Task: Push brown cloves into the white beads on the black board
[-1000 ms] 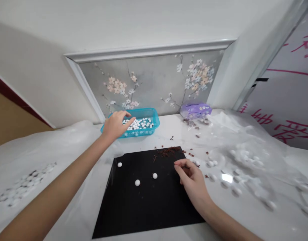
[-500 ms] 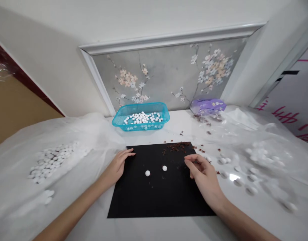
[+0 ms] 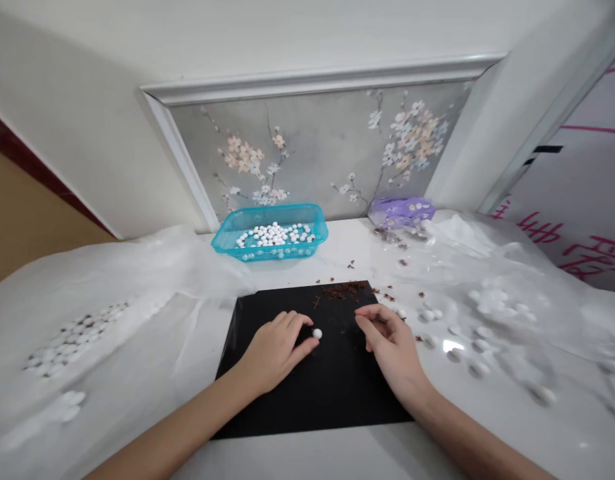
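The left hand (image 3: 275,347) is at a small white ball (image 3: 317,333) lying on the black mat (image 3: 287,407). Its fingers are curved and close together, with the thumb and fingertips right by the ball (whether they actually grip it is hard to tell from here). The step in hand looks like dealing with this one ball, and the next move calls for closing thumb and finger on it firmly enough not to roll it away. The right hand (image 3: 392,340) rests toward the mat's right side, its fingertips drawn into a loose pinch; I cannot tell whether they hold anything. Dark brown crumbs (image 3: 343,290) lie along the mat's far edge. Beyond the mat stands a blue basket (image 3: 222,240) of white balls (image 3: 272,235), and plastic sheeting (image 3: 137,267) spreads to both sides.
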`<state>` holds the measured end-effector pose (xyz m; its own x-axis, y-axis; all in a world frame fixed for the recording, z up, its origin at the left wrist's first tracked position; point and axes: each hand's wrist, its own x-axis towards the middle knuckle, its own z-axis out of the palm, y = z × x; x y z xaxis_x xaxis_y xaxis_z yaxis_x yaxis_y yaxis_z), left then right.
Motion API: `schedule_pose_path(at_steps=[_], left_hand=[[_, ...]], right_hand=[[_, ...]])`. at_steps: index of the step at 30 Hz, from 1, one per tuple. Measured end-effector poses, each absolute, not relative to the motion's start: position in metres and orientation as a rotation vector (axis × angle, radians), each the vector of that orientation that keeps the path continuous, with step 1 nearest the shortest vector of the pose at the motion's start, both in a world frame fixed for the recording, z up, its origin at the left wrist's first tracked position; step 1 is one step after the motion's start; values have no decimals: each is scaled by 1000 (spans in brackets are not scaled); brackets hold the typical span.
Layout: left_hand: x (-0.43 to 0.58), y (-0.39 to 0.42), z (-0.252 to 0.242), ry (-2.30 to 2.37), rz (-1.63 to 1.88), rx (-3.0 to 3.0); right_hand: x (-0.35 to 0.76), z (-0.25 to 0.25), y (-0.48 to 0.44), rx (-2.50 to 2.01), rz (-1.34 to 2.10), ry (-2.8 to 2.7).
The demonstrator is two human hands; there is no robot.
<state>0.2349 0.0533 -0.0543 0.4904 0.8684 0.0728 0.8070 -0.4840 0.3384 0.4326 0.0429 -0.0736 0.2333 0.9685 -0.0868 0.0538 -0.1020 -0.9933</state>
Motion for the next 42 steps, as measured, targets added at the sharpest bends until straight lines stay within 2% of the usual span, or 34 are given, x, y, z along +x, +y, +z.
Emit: schedule_pose_path(at_steps=[7,11,13,16,19,23,27,32,34,37,42], left_hand=[[255,69,-67,1312,181,2760],[258,86,-46,1198,154,2863],[254,107,-18,1286,303,2890],[240,157,26,1655,601,2782],[219,209,46,1779,567,2674],[188,241,32,1774,451,2629],[161,211,24,1746,564,2648],[119,111,29,1815,723,2653],[93,70,26,1858,463,2648],[43,29,22,2103,18,2232],[-34,21,22,2366,-84,1719]], right_hand=[[430,-78,49,-1360,1056,-1044],[429,-81,51,-1349,1044,-1051],[429,-83,52,-1348,1033,-1040],[429,-85,51,-1341,1023,-1051],[430,-86,50,-1333,1019,-1076],[431,-87,50,-1334,1077,-1062],[433,-85,48,-1387,1087,-1069],[435,-80,42,-1508,1115,-1030],[436,-80,40,-1544,1107,-1031],[441,-86,36,-1584,1082,-1044],[450,-101,35,-1650,1043,-1153]])
